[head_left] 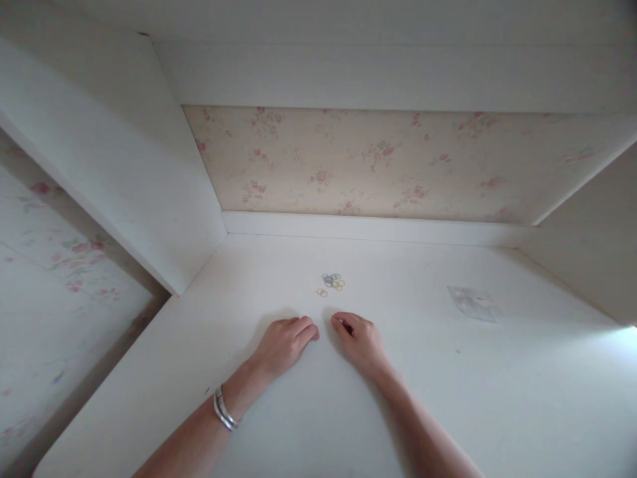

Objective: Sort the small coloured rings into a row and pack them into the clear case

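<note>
My left hand [287, 342] rests on the white desktop with its fingers curled together and bent down. Opposite it, a short gap away, my right hand [359, 335] has thumb and forefinger closed in a pinch. Whether anything small sits in either hand is hidden. Just beyond both hands lies a small cluster of thin rings, silver-coloured ones [330, 279] at the back and gold-coloured ones [339, 285] in front. A pair of gold rings [322, 293] lies slightly apart to the left, nearest my fingertips.
A clear plastic bag [474, 304] lies flat to the right on the white desktop [308, 425]. White side panels [124, 153] and an upper board enclose the desk, with floral wallpaper [368, 162] behind. A silver bracelet [225, 409] circles my left wrist.
</note>
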`<state>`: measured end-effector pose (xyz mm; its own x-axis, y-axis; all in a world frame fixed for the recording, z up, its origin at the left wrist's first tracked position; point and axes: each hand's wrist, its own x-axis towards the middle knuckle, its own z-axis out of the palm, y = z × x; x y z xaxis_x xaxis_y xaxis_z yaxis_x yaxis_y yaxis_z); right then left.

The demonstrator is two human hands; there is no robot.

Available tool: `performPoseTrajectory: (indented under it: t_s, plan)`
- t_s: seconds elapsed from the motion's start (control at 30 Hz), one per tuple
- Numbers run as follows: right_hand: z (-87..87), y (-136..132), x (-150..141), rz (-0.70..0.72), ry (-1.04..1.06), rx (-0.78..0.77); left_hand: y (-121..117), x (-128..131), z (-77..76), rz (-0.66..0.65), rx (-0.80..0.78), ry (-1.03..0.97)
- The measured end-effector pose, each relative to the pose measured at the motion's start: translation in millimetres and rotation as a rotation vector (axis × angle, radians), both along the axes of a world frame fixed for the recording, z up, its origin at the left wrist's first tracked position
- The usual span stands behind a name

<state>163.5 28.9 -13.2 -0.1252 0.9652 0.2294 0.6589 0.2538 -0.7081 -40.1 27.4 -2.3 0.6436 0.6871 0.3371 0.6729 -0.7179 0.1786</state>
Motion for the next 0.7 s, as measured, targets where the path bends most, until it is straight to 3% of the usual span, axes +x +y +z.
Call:
performPoseTrajectory:
  t_s: [0.17,0.43,0.6,0.7]
  plan:
    - [0.1,-0.8,0.2,0.007,-0.016,-0.009,-1.5,-1.9,-3.5,0.026,-0.047,-0.066]
    - [-1.1,0.0,-0.2,-0.018,-0.134,0.037,2.0,-11.8,-1.2,0.186,-0.242,-0.441]
    - [-2.1,2.0,-0.2,-0.009,-0.189,0.075,-0.9,-12.4,6.8,0.112,-0.398,-0.346]
    - [-1.7,1.9,-0.5,0.007,-0.210,0.072,-3.9,-12.5,9.1,0.099,-0.406,-0.281]
